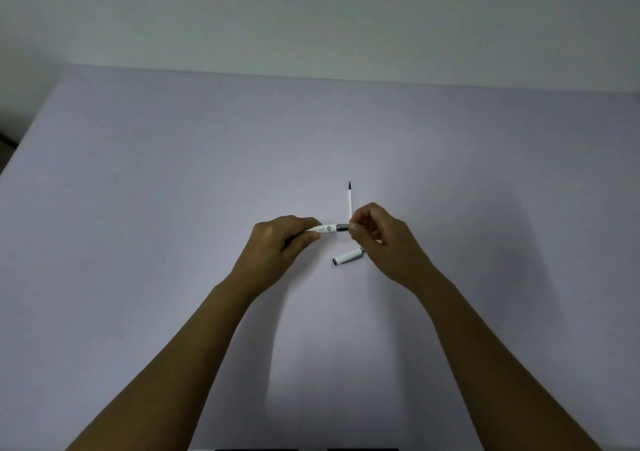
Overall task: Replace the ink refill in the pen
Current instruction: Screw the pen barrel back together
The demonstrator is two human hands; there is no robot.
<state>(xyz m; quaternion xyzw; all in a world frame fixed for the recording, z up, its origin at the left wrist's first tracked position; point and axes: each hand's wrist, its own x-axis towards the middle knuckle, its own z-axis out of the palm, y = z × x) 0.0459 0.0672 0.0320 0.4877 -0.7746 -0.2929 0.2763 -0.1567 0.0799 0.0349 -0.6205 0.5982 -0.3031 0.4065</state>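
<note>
The left hand (277,242) is closed around the white pen (323,229), holding it level above the table (138,208), probably so the barrel stays fixed against a twist. The right hand (377,235) is curled, its fingertips (353,228) pinched on the grey metal section at the pen's right end; that reads as unscrewing or pulling the front apart to reach the refill inside. 1 spare refill (350,201) lies on the table just beyond the hands, dark tip pointing far, kept close for the swap. The cap (348,256) rests on the table near the right hand, out of the way. The barrel carries small dark printing and a motif, too small to read.
</note>
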